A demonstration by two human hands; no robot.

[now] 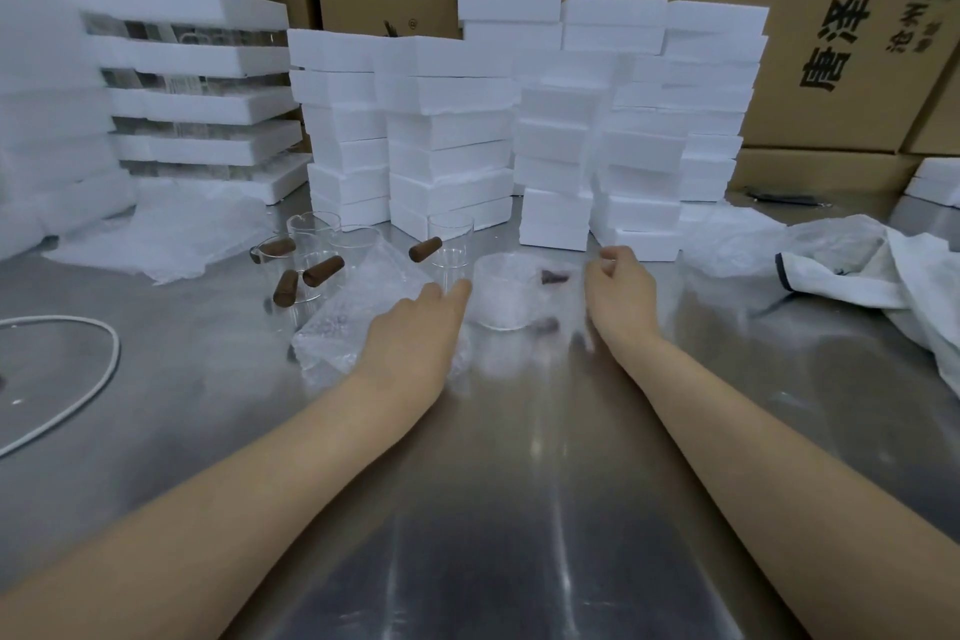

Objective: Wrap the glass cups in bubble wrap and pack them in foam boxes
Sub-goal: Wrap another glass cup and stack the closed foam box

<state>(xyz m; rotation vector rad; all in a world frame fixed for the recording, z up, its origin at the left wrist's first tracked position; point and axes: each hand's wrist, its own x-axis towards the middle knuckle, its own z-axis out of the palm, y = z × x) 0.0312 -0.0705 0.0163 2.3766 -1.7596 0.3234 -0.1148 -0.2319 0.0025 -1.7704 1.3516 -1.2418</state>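
Cup [506, 294] is on the worktop [519, 509], dead centre between both grips and loosely inside the wrap [358, 312]. Its brown handle shows through on the right, and the sheet trails left. Risks as I read it: the wrap looks slack, so it'll likely spring open if tension drops mid-roll. The steel is slick, so the cup could skate or tip on a side push. A bare cup [451, 244] stands just behind my left fingertips, and a careless sweep would knock it. Left grip [415, 327] is flat on the sheet, fingers straight, tips touching the wrapped cup's left side, holding nothing. Right grip [621, 286] is just right of the cup with its fingers curled in. It's too blurred to tell whether it pinches the wrap edge or nothing. More bare cups [311, 255] are clustered further left. Foam boxes [556, 182] are stacked behind, none open within reach. There's a cloth [883, 270] at far right.
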